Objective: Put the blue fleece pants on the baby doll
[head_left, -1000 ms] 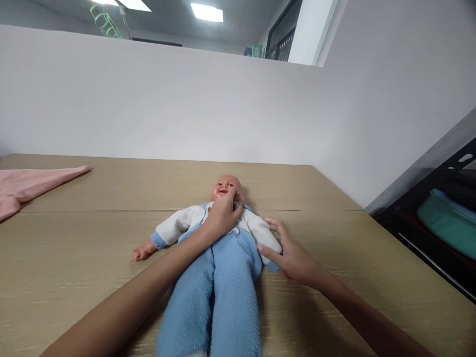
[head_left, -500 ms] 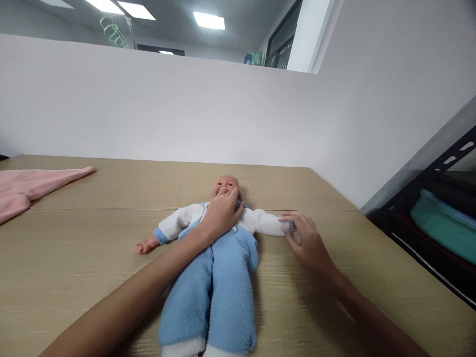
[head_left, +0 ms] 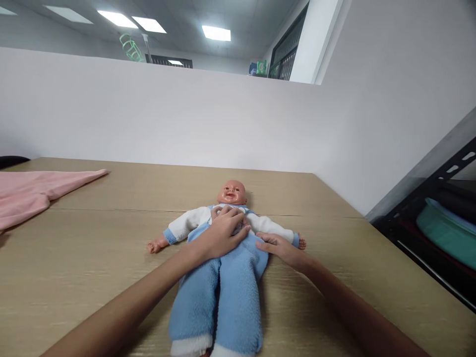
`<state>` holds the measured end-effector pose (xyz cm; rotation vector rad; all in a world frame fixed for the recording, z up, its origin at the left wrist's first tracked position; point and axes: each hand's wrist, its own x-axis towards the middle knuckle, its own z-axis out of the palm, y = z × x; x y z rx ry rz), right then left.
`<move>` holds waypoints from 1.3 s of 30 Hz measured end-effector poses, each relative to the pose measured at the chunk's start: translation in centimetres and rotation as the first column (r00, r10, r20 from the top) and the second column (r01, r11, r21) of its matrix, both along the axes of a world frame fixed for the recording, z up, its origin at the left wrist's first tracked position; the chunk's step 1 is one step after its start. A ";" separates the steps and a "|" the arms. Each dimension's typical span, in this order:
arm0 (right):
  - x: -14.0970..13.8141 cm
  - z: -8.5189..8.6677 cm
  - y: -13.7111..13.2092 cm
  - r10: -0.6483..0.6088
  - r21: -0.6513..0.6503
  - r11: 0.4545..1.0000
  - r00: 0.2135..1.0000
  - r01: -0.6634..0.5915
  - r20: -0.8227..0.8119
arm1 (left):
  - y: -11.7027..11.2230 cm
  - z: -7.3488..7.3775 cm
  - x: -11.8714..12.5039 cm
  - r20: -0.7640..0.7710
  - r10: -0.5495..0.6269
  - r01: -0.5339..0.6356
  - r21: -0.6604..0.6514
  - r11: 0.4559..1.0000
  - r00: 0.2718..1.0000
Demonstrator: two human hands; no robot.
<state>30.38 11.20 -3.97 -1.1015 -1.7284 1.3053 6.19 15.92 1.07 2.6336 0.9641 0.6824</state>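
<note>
A baby doll (head_left: 227, 258) lies on its back on the wooden table (head_left: 92, 258), head away from me. It wears a white top and fluffy blue trousers with white cuffs. My left hand (head_left: 222, 232) lies on the doll's chest with fingers spread, just below its chin. My right hand (head_left: 280, 249) rests at the doll's waist on the right side, fingers stretched toward the blue fabric under its outstretched sleeve. Neither hand holds anything.
A pink cloth (head_left: 33, 191) lies at the far left of the table. A white partition wall (head_left: 167, 114) stands behind the table. To the right is a black shelf rack (head_left: 431, 208) with a teal tub (head_left: 448, 230) on it.
My left hand has dropped from the doll's chin down onto its chest. My right hand left the doll's right sleeve, now stretched out sideways, and came in to the waist.
</note>
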 end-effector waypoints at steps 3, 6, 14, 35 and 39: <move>0.0 -0.9 -0.3 -0.018 -0.078 0.997 0.995 0.011 -0.094 | 0.0 0.3 0.3 0.000 -0.074 0.074 -0.019 0.997 0.997; -0.2 -1.2 -0.5 -0.059 -0.111 0.993 0.994 0.049 -0.089 | 0.3 0.7 1.0 -0.020 -0.113 0.110 -0.114 0.987 0.993; -0.4 -1.3 -0.9 -0.221 0.151 0.966 0.973 0.209 0.067 | 1.6 0.0 2.2 0.022 -0.098 0.100 -0.262 0.960 0.995; 9.9 -1.5 -0.6 -0.491 0.508 0.814 0.802 0.283 0.340 | 4.0 -0.7 7.3 -0.168 -0.185 0.190 0.010 0.982 0.968; 8.1 -0.3 -1.5 -0.530 0.497 0.779 0.825 0.383 0.194 | 4.4 -2.0 7.8 -0.134 -0.110 0.115 0.031 0.993 0.985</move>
